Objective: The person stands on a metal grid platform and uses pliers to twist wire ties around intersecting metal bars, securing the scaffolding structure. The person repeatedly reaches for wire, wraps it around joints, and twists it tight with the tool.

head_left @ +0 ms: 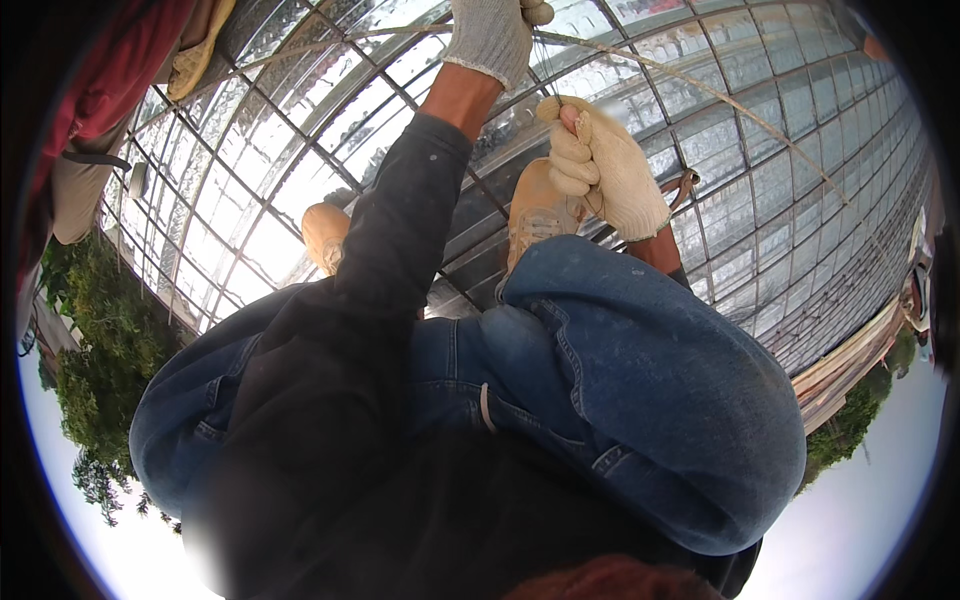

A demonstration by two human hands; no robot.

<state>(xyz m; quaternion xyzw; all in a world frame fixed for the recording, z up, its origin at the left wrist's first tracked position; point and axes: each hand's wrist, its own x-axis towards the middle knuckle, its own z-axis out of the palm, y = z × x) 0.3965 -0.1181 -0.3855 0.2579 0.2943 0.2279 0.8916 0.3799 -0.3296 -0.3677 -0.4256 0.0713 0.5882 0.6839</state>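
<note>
Head view, wire (548,78) between hands (608,172), grid (383,74) beneath

Floor is shiny ribbed metal sheeting (790,60). Steel bar grid (384,72) lies across it. Tan boots (536,212) rest there too.

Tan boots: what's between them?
In the head view, the black left sleeve crosses between the left boot and right boot, with steel mesh and metal sheeting below.
</note>
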